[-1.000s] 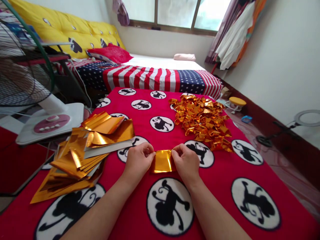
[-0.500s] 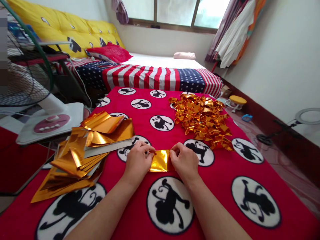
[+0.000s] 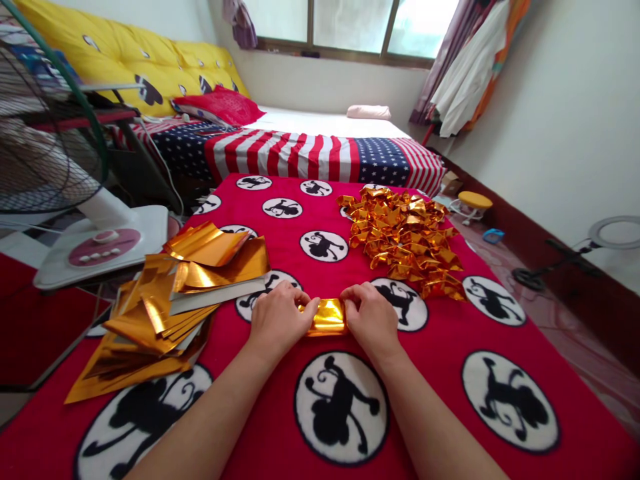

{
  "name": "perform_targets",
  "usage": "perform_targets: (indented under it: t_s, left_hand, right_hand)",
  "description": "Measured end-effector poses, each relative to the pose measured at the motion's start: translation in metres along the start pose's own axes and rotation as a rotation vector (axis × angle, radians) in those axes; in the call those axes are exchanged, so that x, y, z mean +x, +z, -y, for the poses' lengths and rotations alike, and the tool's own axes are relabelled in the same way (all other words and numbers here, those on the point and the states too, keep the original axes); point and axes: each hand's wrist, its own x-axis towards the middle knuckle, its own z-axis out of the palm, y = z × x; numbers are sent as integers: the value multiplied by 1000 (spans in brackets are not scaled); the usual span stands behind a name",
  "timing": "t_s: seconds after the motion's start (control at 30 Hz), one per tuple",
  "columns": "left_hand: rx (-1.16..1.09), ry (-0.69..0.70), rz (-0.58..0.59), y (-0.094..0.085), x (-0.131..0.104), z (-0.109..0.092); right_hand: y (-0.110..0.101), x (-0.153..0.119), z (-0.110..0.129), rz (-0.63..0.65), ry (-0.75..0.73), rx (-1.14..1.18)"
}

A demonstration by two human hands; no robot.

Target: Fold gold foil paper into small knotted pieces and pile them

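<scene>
- Gold foil strip [image 3: 329, 317] lies on the red cloth [image 3: 280, 247] between the hands, apparently mid-fold; a straight crease calls for even finger pressure.
- Left hand [image 3: 280, 317] and right hand [image 3: 373, 317] pinch its ends, fingers nearly closed.
- Flat foil sheets [image 3: 205, 247] left, crumpled-looking folded pieces [image 3: 400, 233] farther off right.

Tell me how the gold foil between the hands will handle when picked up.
The foil looks thin, like the stacked sheets, so it is probably light and easily bent. It likely holds creases, judging by the folded pieces. Its shiny face may be slightly slippery.
</scene>
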Motion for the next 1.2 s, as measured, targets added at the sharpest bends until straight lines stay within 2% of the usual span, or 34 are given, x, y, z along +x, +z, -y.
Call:
perform_targets:
  t_s: [0.2, 0.4, 0.73, 1.2]
  left_hand:
    - [63, -61, -32, 3, 0, -9]
    - [86, -58, -35, 3, -1, -11]
    - [91, -36, -43, 7, -4, -10]
    - [65, -7, -15, 6, -4, -4]
  right_hand:
    - [0, 0, 4, -8, 44, -45]
    - [-1, 3, 10, 13, 68, -111]
    - [12, 0, 20, -45, 8, -277]
    - [5, 0, 3, -17, 55, -135]
